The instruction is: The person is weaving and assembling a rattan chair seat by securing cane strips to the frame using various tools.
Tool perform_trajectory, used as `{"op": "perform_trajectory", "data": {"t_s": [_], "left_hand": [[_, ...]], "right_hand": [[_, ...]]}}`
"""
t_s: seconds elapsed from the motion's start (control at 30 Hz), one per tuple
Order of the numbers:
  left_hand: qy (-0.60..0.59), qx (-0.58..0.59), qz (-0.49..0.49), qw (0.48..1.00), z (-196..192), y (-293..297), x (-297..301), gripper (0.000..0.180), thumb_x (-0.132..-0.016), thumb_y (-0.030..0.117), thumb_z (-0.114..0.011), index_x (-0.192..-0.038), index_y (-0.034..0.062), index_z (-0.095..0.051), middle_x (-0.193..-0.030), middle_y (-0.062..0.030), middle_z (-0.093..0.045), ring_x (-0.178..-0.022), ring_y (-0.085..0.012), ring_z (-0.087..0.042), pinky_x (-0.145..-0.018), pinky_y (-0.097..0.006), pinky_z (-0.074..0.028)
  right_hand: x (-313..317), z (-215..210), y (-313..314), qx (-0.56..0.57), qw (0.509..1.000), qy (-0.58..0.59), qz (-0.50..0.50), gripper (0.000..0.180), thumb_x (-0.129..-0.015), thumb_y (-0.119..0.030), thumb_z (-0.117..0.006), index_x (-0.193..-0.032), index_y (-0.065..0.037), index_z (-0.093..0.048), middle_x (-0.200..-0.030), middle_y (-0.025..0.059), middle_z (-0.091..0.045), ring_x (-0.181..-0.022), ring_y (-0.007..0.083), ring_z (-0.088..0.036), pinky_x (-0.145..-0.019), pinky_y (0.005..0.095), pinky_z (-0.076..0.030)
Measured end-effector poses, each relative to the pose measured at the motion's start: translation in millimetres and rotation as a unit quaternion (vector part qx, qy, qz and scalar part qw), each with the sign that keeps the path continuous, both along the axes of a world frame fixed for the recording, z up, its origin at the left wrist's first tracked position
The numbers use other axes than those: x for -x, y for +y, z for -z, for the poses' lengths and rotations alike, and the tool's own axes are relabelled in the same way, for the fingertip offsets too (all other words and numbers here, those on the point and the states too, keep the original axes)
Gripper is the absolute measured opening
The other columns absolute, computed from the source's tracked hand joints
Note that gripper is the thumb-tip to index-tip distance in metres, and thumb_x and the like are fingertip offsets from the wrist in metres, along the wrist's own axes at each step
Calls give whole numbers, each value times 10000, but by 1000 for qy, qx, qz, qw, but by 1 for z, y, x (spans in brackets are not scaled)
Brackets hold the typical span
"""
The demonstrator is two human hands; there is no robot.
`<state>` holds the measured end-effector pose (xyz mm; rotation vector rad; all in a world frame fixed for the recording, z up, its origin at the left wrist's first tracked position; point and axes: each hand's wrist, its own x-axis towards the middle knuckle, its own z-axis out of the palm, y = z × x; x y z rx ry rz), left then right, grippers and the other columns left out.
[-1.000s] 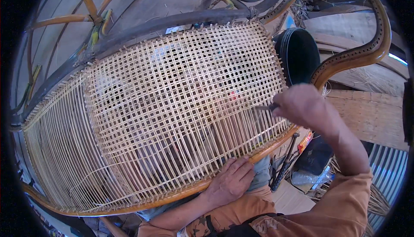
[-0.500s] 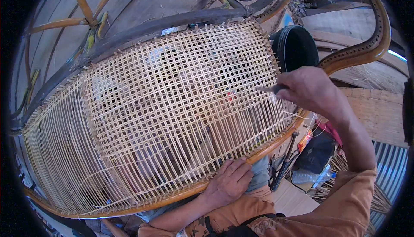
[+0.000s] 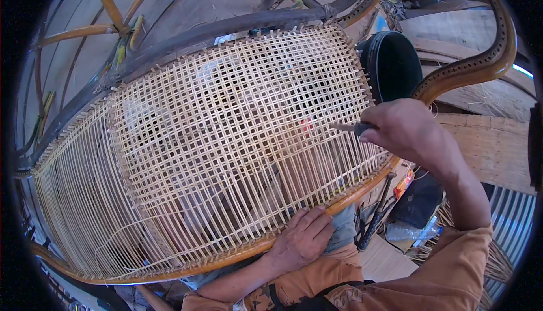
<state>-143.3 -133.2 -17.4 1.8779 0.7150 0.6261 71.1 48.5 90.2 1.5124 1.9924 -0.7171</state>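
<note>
A woven cane panel (image 3: 243,113) lies before me in a curved wooden frame (image 3: 249,249). Its upper part is a close open grid, while single strands run along the near and left parts. My right hand (image 3: 399,123), at the panel's right edge, is closed around the dark handle of a pointed tool (image 3: 343,127). The tool's narrow tip points left over the weave; whether it touches the strands I cannot tell. My left hand (image 3: 304,238) lies on the near rail with its fingers stretched out, holding nothing.
Beyond the frame's right end stands a dark bucket (image 3: 390,65). A curved, drilled wooden arm (image 3: 500,56) reaches past it. To the lower right are a black bag (image 3: 417,200), a clear plastic bottle (image 3: 413,230) and loose cane strands (image 3: 498,263). Bent poles (image 3: 104,0) rise at the far left.
My right hand and the pointed tool have moved slightly toward me, and the tip sits a little lower over the grid. My left hand stays on the rail.
</note>
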Motion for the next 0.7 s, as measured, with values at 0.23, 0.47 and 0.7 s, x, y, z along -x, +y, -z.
{"op": "perform_trajectory", "data": {"t_s": [0.23, 0.47, 0.7], "left_hand": [[-17, -15, -10, 1000, -2, -3, 4, 189, -751, 127, -637, -929, 63, -627, -1113, -77, -601, -1155, -280, -529, -959, -438, -413], [6, -90, -142, 986, -36, -8, 58, 175, -792, 117, -611, -943, 28, -618, -1081, -116, -593, -1083, -311, -550, -930, -462, -443], [403, -200, -378, 809, -37, 28, 200, 208, -803, 132, -605, -984, 30, -598, -1094, -138, -544, -1038, -311, -523, -874, -457, -428]], "right_hand": [[4, 0, -12, -14, 996, 81, 25, 236, -834, -279, -627, -844, -43, -617, -791, 178, -634, -769, 365, -613, -680, 449, -475], [16, 35, -89, -137, 840, 347, 393, 426, -760, -287, -721, -1046, 4, -598, -812, -26, -548, -730, 93, -494, -660, 242, -425], [103, 68, -156, -133, 830, 426, 336, 310, -894, -227, -581, -1153, -66, -527, -761, 57, -533, -670, 170, -536, -619, 310, -448]]}}
